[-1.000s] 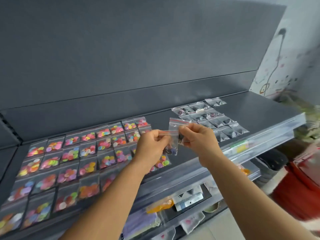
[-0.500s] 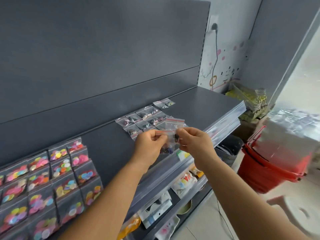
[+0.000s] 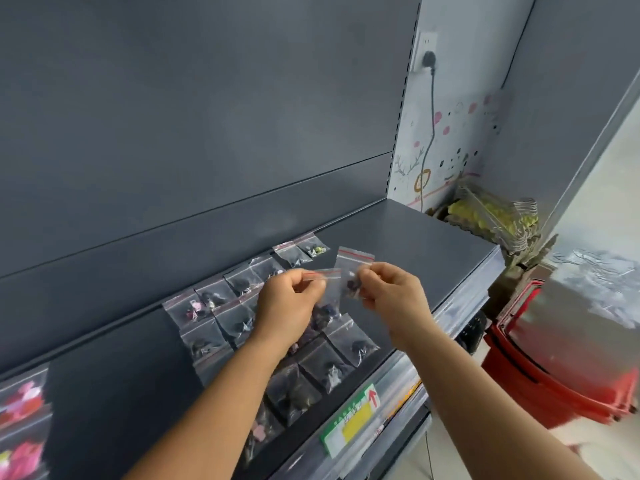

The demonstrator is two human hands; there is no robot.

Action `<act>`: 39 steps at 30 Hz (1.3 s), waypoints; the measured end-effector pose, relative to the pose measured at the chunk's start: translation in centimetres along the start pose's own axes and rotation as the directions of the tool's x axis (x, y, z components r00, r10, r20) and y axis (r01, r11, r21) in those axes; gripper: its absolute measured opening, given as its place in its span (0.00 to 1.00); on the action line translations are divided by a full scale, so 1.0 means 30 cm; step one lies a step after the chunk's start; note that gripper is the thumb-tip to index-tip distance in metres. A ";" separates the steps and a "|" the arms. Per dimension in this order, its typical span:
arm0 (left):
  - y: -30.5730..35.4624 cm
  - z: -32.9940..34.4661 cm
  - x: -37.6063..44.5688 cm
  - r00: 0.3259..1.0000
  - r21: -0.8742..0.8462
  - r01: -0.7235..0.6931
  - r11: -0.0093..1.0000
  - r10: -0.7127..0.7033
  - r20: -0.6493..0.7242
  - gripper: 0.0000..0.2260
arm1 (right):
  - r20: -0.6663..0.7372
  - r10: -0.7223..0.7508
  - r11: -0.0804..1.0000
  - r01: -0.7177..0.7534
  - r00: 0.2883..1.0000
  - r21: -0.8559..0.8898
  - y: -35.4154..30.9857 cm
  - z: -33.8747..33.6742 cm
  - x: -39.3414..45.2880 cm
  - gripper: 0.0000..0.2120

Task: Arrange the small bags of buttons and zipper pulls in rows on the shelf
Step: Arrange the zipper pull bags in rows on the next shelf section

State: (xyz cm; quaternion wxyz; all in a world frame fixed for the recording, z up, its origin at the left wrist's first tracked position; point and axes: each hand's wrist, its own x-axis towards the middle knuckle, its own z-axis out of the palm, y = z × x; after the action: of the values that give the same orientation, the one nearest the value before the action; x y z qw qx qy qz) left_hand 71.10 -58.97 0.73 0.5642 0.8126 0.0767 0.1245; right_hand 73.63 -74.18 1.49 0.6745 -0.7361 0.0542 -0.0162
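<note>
Head view, left to right: at the far left edge of the dark grey metal shelf (image 3: 433,233) lie clear bags of pink and coloured buttons (image 3: 20,431), blurred. Further right, clear red-striped zip bags of dark zipper pulls (image 3: 214,336) lie flat in slanting rows, running from the shelf's back wall toward its front lip.

Above those rows the left hand (image 3: 287,306) pinches the red-striped top of one small clear bag (image 3: 325,292), which hangs below its fingers. Touching it on the right, the right hand (image 3: 391,299) pinches a second small clear bag (image 3: 353,268) with dark pieces inside, its mouth pointing up. Both hands are clamped on bags and close together.

Bare shelf lies up and to the right of the hands, past the last bags in the back row, so the right hand looks nearer any open spot there.

On the front rail a green and yellow price label (image 3: 349,417) with a red arrow carries print too small to read.
</note>
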 end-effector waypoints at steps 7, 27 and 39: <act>-0.039 0.011 0.162 0.990 0.015 0.076 0.997 -0.074 -0.119 0.03 | 0.030 -0.084 0.975 0.088 0.996 -0.205 0.008 -0.014 0.204 0.09; -0.066 0.161 0.282 0.956 0.676 0.190 0.712 0.022 -0.293 0.13 | 0.549 -0.185 0.644 0.522 0.815 -0.559 0.077 0.028 0.530 0.15; -0.060 0.197 0.211 0.999 0.815 0.031 0.579 -0.027 -0.019 0.13 | 0.813 -0.245 0.374 0.825 0.529 -0.424 0.130 0.024 0.533 0.07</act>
State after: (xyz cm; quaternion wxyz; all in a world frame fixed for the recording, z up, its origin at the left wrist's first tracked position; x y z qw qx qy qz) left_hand 78.90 -61.95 -2.18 0.1303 0.9792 0.1398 0.0680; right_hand 89.37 -75.41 -3.23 0.2042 -0.8762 -0.4362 0.0192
